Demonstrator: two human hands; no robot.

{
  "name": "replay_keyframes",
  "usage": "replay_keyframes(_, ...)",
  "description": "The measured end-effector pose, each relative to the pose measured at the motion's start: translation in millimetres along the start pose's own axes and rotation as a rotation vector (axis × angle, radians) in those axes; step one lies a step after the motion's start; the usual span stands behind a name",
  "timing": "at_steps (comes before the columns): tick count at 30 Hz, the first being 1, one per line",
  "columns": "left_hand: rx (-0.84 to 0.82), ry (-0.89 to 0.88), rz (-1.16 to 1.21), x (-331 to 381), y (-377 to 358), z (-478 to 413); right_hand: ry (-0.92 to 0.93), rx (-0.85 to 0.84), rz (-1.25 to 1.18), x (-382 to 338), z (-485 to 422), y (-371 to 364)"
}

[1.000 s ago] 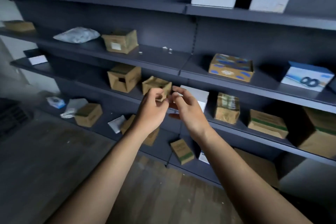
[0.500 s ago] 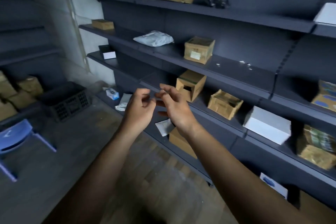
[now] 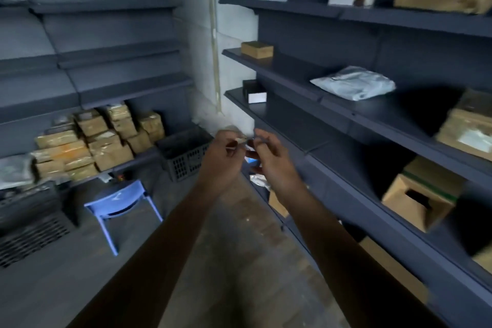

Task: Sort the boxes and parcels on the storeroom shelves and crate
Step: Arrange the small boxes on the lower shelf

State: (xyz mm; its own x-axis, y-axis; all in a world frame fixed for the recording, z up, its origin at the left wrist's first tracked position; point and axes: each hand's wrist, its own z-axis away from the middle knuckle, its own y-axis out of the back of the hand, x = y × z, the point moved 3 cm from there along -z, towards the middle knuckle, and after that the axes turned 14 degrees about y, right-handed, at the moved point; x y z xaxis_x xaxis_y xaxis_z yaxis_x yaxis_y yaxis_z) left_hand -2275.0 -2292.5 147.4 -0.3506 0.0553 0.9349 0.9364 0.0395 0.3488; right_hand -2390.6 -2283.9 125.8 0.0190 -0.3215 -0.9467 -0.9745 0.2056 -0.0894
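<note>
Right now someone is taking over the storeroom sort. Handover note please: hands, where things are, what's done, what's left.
Hands: left hand and right hand are raised close together with fingers curled. Neither holds a box, and it is too blurred to tell if they pinch something small.
Things: black crate in the corner, stacked brown boxes to its left. The right shelves hold a grey parcel, a small brown box and an open cardboard box.
Done: cannot tell.
Left: the right-shelf items look scattered and probably unsorted.

Left hand [image 3: 223, 158] and right hand [image 3: 272, 161] raised side by side, fingers curled inward, grip unclear.
</note>
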Motion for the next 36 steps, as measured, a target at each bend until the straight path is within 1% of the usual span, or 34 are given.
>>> replay_keyframes(4,0.071,0.018,0.044,-14.3,25.3,-75.4,-0.019,-0.02,-0.012,26.5,-68.6,-36.3)
replay_keyframes(9,0.072,0.034,0.051,-47.5,43.3,-174.5,-0.037,0.001,-0.006,68.7,-152.0,-78.3)
replay_keyframes(14,-0.04,0.042,0.028,-75.7,55.5,-284.9,-0.016,0.057,0.041,113.3,-235.6,-122.9)
replay_keyframes(17,-0.105,0.054,0.052,-92.8,67.1,-355.5,-0.034,0.116,0.059,135.1,-286.0,-151.8)
replay_keyframes(22,-0.22,0.065,0.027,-111.8,78.4,-462.3,-0.054,0.197,0.085,162.2,-357.2,-184.2)
replay_keyframes(29,-0.324,0.071,0.024,-133.0,39.6,-574.3,-0.091,0.292,0.163,212.8,-447.1,-182.4)
replay_keyframes(32,-0.373,0.072,-0.01,-139.9,14.5,-624.7,-0.133,0.317,0.167,246.6,-487.7,-169.6)
replay_keyframes(36,-0.392,0.06,-0.087,-145.7,-22.9,-696.6,-0.176,0.363,0.143,299.0,-551.5,-140.8)
